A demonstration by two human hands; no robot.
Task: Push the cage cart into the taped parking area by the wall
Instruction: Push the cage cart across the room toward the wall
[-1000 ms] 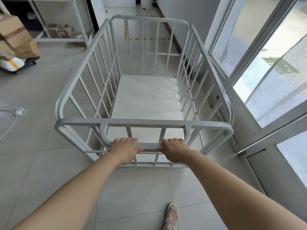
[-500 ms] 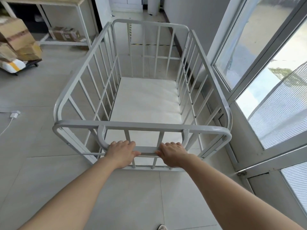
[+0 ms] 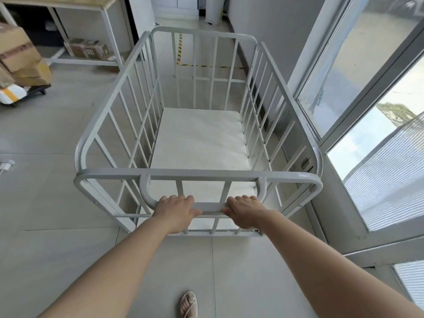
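A white metal cage cart (image 3: pixel 103 129) with barred sides and a white floor panel stands in front of me, its right side close along the window wall. My left hand (image 3: pixel 175 213) and my right hand (image 3: pixel 245 212) both grip the low handle bar (image 3: pixel 210 206) at the cart's near end, thumbs under it. Yellow-and-black striped tape (image 3: pixel 206 65) marks a rectangle on the floor beyond the cart's far end, next to the wall. The cart holds nothing inside.
Tall windows (image 3: pixel 367 88) and their frame run along the right. Stacked cardboard boxes (image 3: pixel 20 56) on a dolly sit at far left. A white table frame (image 3: pixel 91 31) with a box (image 3: pixel 87 48) under it stands at back left. A white plug (image 3: pixel 6 165) lies on the floor. My sandalled foot (image 3: pixel 188 305) shows below.
The cart has rolled forward along the window wall toward the striped tape, with both hands holding the handle throughout. My foot has stepped forward into view again.
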